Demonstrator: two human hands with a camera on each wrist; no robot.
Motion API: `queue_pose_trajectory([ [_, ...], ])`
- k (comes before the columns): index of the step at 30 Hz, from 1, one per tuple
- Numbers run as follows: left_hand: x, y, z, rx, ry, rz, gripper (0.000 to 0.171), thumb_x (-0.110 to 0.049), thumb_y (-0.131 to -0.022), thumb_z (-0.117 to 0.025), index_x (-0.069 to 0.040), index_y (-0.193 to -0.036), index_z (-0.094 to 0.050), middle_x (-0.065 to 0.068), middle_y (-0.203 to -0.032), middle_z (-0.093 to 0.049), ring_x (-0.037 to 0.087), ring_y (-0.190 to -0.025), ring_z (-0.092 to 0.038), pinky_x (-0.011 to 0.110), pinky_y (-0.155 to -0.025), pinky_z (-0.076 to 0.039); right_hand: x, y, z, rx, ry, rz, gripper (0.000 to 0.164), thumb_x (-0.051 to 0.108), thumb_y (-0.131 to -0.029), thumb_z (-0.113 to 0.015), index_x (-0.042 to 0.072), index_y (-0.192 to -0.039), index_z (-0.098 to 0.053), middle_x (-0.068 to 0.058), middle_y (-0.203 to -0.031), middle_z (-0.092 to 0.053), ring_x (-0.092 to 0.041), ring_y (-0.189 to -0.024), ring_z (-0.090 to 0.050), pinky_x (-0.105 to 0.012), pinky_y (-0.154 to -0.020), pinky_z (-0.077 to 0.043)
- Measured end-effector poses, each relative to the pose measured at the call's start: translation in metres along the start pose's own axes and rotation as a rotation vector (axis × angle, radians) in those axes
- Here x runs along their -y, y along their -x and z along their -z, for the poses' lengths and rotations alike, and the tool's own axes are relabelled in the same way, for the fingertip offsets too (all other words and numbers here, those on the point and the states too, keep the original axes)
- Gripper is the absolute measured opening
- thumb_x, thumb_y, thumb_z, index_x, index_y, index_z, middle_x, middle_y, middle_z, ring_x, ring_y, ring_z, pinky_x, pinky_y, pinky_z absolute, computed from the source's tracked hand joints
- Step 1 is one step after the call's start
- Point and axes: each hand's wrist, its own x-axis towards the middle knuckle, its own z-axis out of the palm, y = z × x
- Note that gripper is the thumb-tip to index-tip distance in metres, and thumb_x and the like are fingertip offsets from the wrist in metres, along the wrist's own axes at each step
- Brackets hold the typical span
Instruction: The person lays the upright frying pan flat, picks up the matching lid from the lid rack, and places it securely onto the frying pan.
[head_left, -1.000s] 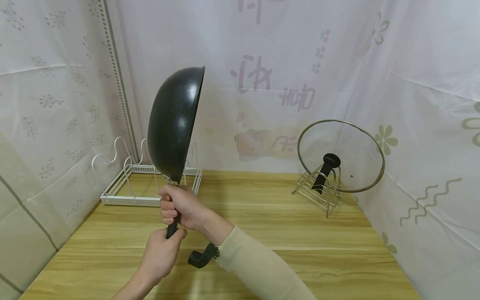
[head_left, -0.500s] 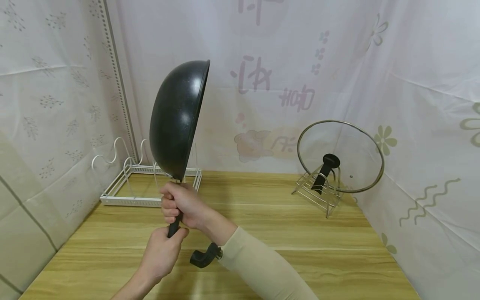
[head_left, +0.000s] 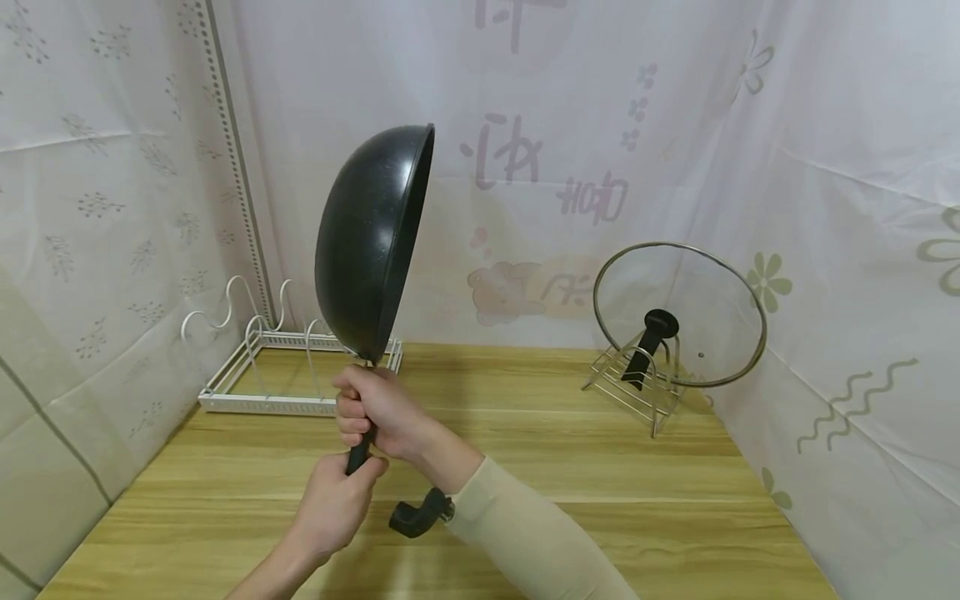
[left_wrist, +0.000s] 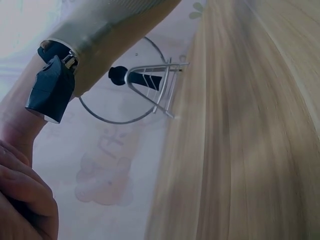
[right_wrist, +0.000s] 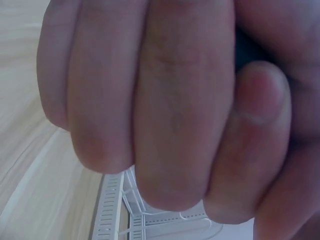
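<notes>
A deep black wok [head_left: 367, 242] is held up on end in the head view, bowl at the top and its outside turned to the left. My right hand [head_left: 381, 414] grips the handle just below the bowl; in the right wrist view its curled fingers [right_wrist: 180, 105] hide most of the handle. Lower down, my left hand [head_left: 333, 504] wraps the handle's end, with a short dark length of handle [head_left: 360, 454] showing between the hands. At the left wrist view's lower left edge are curled fingers [left_wrist: 25, 195]. A black camera mount [head_left: 418, 512] sits at the right cuff.
Behind the wok, a white wire rack [head_left: 262, 406] stands at the back left of the wooden table [head_left: 525, 467]. A glass lid [head_left: 720, 308] with a black knob leans in a small metal stand [head_left: 637, 392] at the back right. Printed curtains [head_left: 525, 100] enclose the table.
Over the last second the wok and both hands have drifted a little to the right in the head view. Both grips on the handle look the same.
</notes>
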Motion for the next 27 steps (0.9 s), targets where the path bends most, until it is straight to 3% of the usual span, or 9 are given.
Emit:
queue_pose_trajectory([
  [27, 0.001, -0.009, -0.009, 0.314, 0.151, -0.034, 0.050, -0.016, -0.104, -0.055, -0.012, -0.058, -0.038, -0.012, -0.045, -0.036, 0.001, -0.035, -0.030, 0.019, -0.035, -0.026, 0.000, 0.012, 0.022, -0.080, -0.036, 0.002, 0.045, 0.021, -0.107, -0.050, 0.022, -0.065, -0.032, 0.012, -0.053, -0.032, -0.002, -0.043, -0.035, -0.017, -0.046, -0.036],
])
